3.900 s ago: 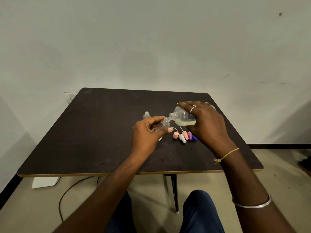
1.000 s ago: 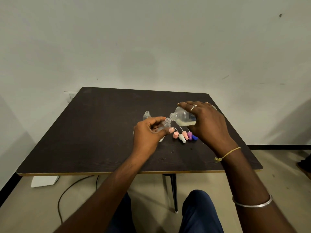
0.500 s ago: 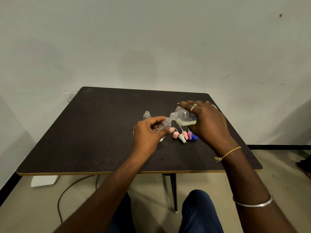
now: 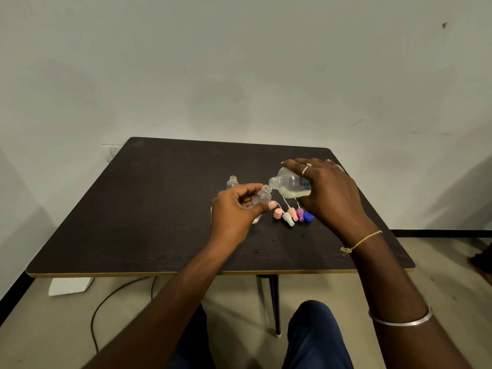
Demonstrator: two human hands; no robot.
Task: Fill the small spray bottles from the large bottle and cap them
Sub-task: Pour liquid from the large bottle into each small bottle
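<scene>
Head view: on the dark tabletop [image 4: 149, 214] an uncapped spare small bottle [image 4: 233, 181] stands upright just behind the left hand [image 4: 234, 217], which pinches a tilted small spray bottle [image 4: 262, 197] between thumb and fingers. Its mouth meets the neck of the large bottle [image 4: 291, 185], tipped sideways with pale liquid pooled low and gripped from above by the right hand [image 4: 330, 198]. Coloured spray caps [image 4: 292, 215] lie in a row beneath. Hands and bottles sit just as they did half a second ago.

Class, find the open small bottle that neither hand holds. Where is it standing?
In the head view the spare small bottle stands upright on the table, just beyond the left hand, left of the tilted large bottle.
</scene>
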